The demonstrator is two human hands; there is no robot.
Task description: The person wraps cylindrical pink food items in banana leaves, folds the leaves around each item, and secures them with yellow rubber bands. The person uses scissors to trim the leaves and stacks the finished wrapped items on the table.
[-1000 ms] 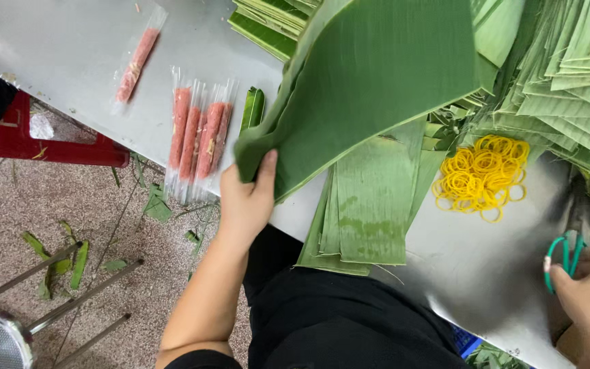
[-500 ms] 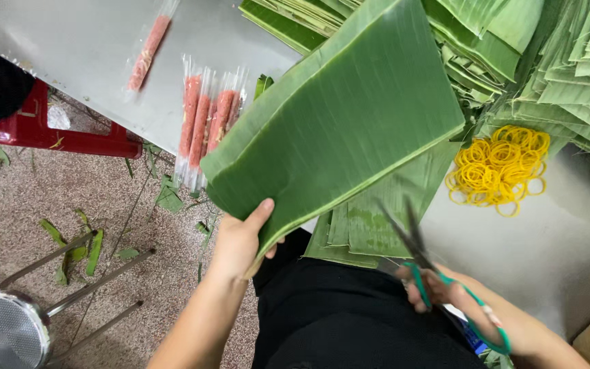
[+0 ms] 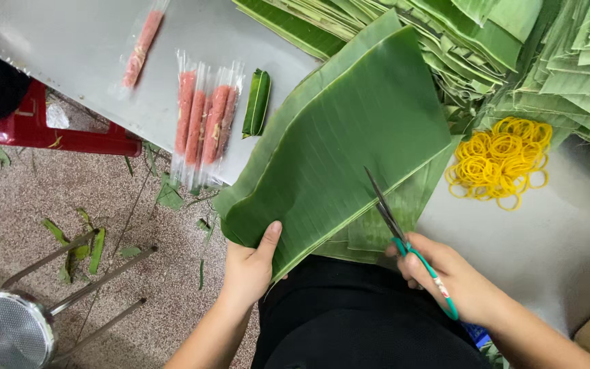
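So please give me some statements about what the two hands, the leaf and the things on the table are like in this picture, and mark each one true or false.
1. The left hand grips the lower edge of the large banana leaf. True.
2. The right hand holds a knife. False: it holds green-handled scissors, blades lying over the leaf.
3. The rubber bands are red. False: they are yellow, heaped on the grey table.
4. Pink sausages in clear wrappers lie on the table left of the leaf. True.
5. A small folded leaf parcel lies beside the sausages. True.
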